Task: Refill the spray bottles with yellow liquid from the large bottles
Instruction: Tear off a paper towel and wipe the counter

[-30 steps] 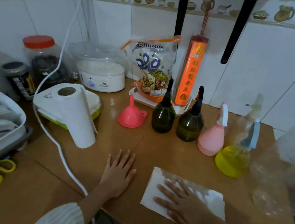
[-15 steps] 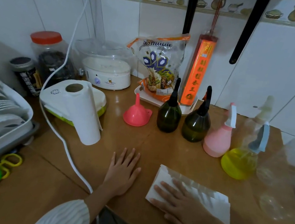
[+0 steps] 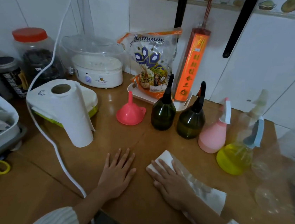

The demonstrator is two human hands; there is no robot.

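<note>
Head view: left hand (image 3: 117, 173) lies flat, fingers straight, on the brown worktop (image 3: 139, 144); right hand (image 3: 170, 182) presses flat on a white paper towel (image 3: 209, 194). Behind stands a round clear spray bottle of yellow liquid (image 3: 234, 158).

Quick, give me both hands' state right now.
Left hand: open, flat on the wooden counter, holding nothing.
Right hand: open, fingers straight, pressing on the white paper towel.

wooden counter (image 3: 150, 213), spray bottles (image 3: 211, 137), funnel (image 3: 130, 113)
</note>
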